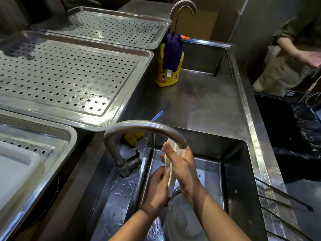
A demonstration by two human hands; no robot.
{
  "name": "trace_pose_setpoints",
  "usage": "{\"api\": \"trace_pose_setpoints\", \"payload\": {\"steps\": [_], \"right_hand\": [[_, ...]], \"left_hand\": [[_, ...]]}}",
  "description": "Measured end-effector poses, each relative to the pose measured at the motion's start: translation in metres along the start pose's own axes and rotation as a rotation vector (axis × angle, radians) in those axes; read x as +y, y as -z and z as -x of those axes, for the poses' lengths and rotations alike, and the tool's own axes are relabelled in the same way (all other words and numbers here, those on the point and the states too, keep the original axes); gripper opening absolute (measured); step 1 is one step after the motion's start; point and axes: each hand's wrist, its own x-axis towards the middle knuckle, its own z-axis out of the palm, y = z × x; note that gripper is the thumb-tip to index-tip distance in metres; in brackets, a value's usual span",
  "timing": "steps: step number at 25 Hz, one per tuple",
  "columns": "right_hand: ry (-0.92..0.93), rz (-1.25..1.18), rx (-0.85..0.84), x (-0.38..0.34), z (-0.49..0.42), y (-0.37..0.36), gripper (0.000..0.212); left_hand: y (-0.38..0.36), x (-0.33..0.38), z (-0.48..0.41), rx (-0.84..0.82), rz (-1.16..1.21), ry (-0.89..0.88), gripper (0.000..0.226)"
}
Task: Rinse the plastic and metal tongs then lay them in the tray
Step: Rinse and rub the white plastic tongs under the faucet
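Pinching the lower end of the white plastic tongs [171,179] with the left hand [157,187], thumb and fingers curled round it; clasping the upper stretch with the right hand [183,165], fingers wrapped, thumb pointing up along the strip. Holding the tongs nearly upright, top end tucked just under the spout of the faucet [144,124], over the sink [234,173]. Toward 6 o'clock below the hands, a round wet bowl [182,223] in the basin. At 4 o'clock from the hands, lying across the sink's right rim, long metal tongs [284,195], untouched. At 10 o'clock, just behind the faucet arch, a yellow sponge [132,137] and a blue handle [157,116]. Farther out at 10 to 11 o'clock, a large perforated tray [69,75], wet, with a second tray [112,26] behind it. At 12 o'clock, a yellow bottle [166,75] draped with a purple cloth [172,51]. At 9 o'clock, a white board [15,171]. At 2 o'clock, another person's hand [312,58], fingers spread; at 3 o'clock, a black bin bag [298,129].
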Motion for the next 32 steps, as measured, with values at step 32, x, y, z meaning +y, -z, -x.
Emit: {"api": "trace_pose_setpoints", "payload": {"steps": [32], "right_hand": [[-0.310, 0.072, -0.039, 0.020, 0.005, 0.036, 0.020]], "left_hand": [[0.005, 0.022, -0.010, -0.306, 0.456, 0.525, 0.068]]}}
